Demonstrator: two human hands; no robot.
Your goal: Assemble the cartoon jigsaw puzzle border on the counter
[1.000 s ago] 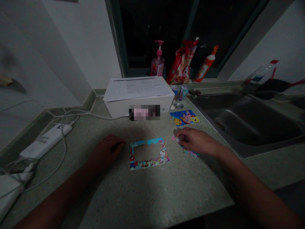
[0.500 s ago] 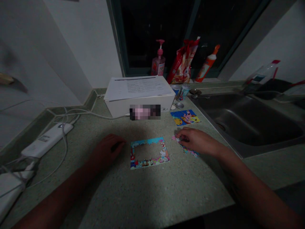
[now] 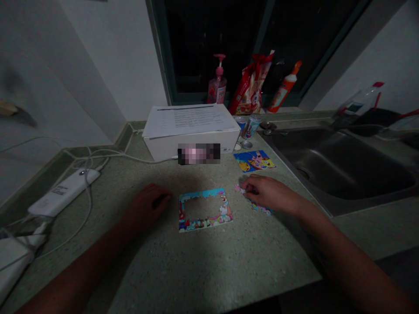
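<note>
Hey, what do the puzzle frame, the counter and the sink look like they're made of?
Puzzle frame: likely printed cardboard, thin and flat with a cartoon border. Counter: looks like speckled grey-green stone or composite with a matte finish. Sink: probably stainless steel, a grey basin with a dull sheen.

- A speckled green countertop (image 3: 209, 266) carries everything.
- A puzzle frame (image 3: 204, 210) lies flat near its middle, with loose puzzle pieces (image 3: 262, 207) to its right.
- A picture card (image 3: 254, 160) lies farther back.
- A white box (image 3: 191, 131) stands behind.
- A white power strip (image 3: 63, 192) and cables (image 3: 88, 161) lie at left.
- Small cans (image 3: 251, 126) stand beside the box.
</note>
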